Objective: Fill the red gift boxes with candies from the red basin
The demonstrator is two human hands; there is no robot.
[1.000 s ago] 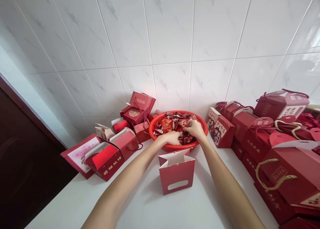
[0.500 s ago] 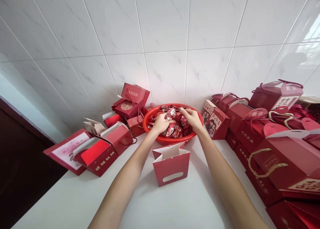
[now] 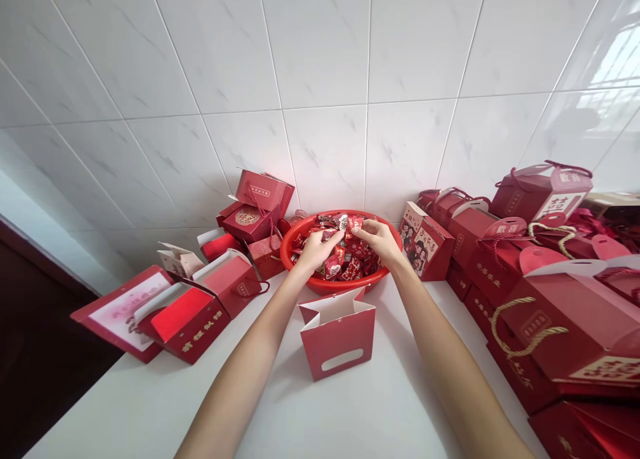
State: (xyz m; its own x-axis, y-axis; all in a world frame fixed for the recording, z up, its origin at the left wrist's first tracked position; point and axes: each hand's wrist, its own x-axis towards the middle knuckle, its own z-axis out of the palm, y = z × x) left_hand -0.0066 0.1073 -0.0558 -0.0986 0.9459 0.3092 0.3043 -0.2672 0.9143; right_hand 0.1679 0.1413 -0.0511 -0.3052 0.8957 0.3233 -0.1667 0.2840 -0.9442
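Observation:
A red plastic basin full of red-wrapped candies stands against the wall. My left hand is over the basin's left side, closed around wrapped candy that shows past its fingers. Over the right side, my right hand pinches a red candy wrapper between thumb and fingers. Both hands meet near the middle of the pile; some fingertips are hidden. In front of the basin, between my forearms, a red paper gift box stands upright with its top open.
Red gift boxes cluster at the left, some with lids up. Stacked boxes with rope handles fill the right side. A printed red box stands right of the basin. Behind is a tiled wall.
My left hand has turned over the pile, and the candy at its fingers sits higher. My right hand has shifted inward and now pinches a red wrapper. The view has shifted slightly.

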